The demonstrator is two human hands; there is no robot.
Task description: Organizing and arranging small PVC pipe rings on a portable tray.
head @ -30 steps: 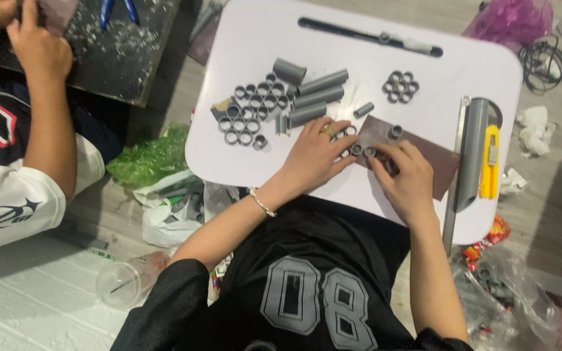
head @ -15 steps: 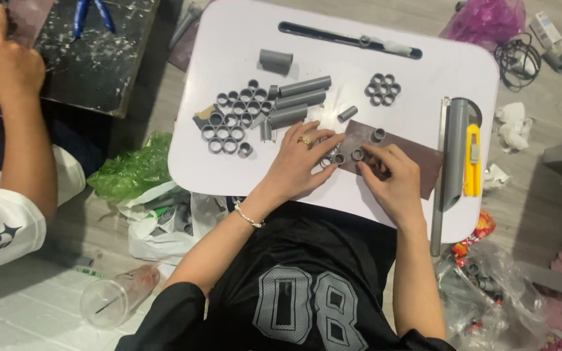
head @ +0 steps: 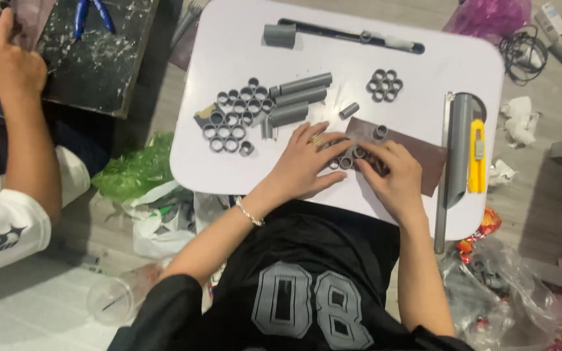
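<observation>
Pressing down with fingers spread, the left hand is laid flat beside a small cluster of short grey pipe rings, which is touched at its left edge by the fingertips. The right hand is curled against the same cluster from the other side, its fingers bent over the rings; neither hand is closed around anything, so the rings appear merely hemmed in between the two (probably to keep them packed together). The cluster is seated on a brown sheet, likely as a working base, with one loose ring just above it. Farther out on the white tabletop a larger honeycomb of rings is seen beside several longer grey tubes, and a finished ring flower lies well apart. A long grey pipe and a yellow utility knife are lined up at the right edge.
</observation>
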